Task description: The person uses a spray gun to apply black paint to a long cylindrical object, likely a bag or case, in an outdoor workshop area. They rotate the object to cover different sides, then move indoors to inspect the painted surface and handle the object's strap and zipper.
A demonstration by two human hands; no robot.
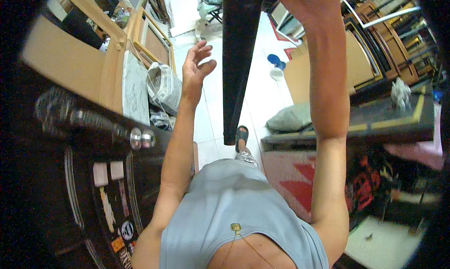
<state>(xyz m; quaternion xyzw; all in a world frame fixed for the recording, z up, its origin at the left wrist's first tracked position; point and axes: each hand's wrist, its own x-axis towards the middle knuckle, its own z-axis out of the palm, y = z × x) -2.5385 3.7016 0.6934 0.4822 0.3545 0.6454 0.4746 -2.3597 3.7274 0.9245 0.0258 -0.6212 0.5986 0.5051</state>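
A long black bar with flat sides [240, 58] stretches from the upper edge down to above my foot, broad at the top and narrow at its lower end. My left hand [198, 69] is raised just left of it, fingers apart and slightly curled, holding nothing; a gap shows between hand and bar. On the bar's right, my right arm reaches up, and my right hand [302, 1] runs out of the picture at the top. Its fingers are cut off, so whether it grips the bar does not show.
At right, framed panels [375, 48] lean together behind a brown board [311, 67]. A dark counter [375, 130] carries a grey-green bag [290, 118]. At left stand a dark cabinet [93, 151], a tan panel [70, 58] and a white sack [164, 88]. Blue-and-white slippers [276, 65] lie on white tiles.
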